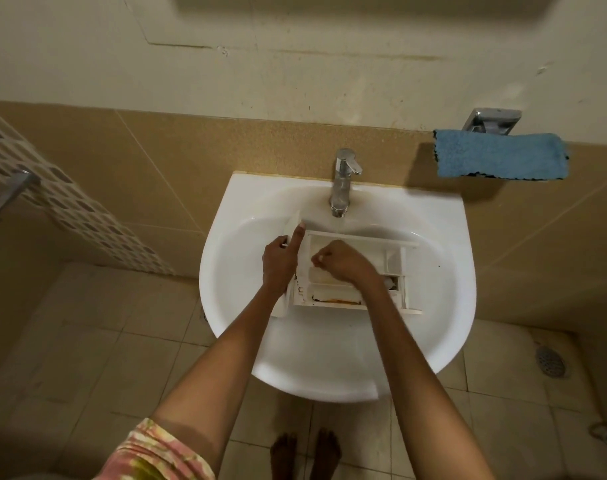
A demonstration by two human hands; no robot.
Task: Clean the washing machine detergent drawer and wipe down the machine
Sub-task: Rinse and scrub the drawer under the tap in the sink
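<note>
- Down in the white sink (329, 375) lay the detergent drawer (336, 296), set crosswise in the bowl, with its front panel at the person's left.
- Inside, the drawer had several compartments; the near one showed an orange-brown stain along its bottom, and dark specks sat by the left wall.
- At that left end, the left hand (281, 261) gripped the front panel, the forefinger stretched along it and the other fingers curled round its edge.
- Over the large middle compartment, the right hand (340, 263) was balled into a fist, knuckles up; whether it held anything could not be told.
- Behind the drawer, the chrome tap (343, 181) stood at the back of the sink, its spout above the bowl just beyond the drawer's far rail.
- To the right, a blue cloth (499, 155) hung from a chrome holder (490, 121) on the wall, well apart from the sink.
- Below, bare feet (305, 452) stood on the tiled floor under the sink's front edge, and a round floor drain (551, 362) lay to the right.
- Both of the drawer's long sides stopped short of the bowl's walls, leaving open basin in front.
</note>
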